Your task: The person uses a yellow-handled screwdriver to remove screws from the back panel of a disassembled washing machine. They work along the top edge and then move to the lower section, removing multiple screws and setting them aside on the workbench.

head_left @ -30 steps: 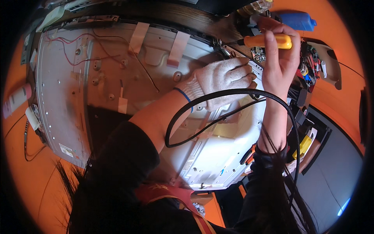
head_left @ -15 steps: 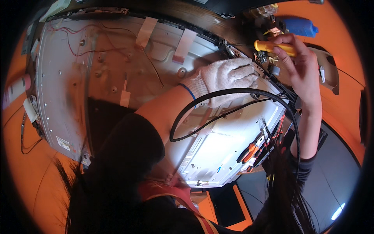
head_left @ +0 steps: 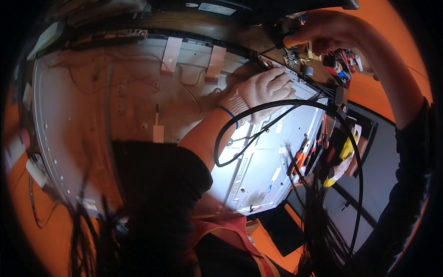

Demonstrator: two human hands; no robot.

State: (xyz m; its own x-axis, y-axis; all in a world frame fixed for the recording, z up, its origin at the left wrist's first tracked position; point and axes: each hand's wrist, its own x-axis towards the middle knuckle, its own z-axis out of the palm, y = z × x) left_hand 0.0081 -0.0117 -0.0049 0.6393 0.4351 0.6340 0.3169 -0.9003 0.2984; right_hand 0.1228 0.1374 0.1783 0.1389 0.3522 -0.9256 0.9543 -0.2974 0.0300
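Note:
My left hand (head_left: 258,94), in a pale knitted glove, rests on the large silver metal panel (head_left: 69,115) near its upper right edge, fingers curled and close together; anything under them is hidden. My bare right hand (head_left: 325,34) grips a screwdriver with a yellow-orange handle (head_left: 291,40), its dark shaft angled down-left toward the panel's upper right corner. A thick black cable (head_left: 300,103) loops over my left wrist. Pale tape strips (head_left: 170,55) and thin wires cross the panel.
A black panel (head_left: 217,9) lies along the top. Tools and small parts (head_left: 337,67) crowd the right side. Orange-handled pliers (head_left: 300,159) lie near the panel's right edge. A white roll (head_left: 37,171) is at the left.
My right hand has swung up and leftward, its forearm now arcing from the right, and the screwdriver shaft points down-left. My left hand stays in about the same place on the panel.

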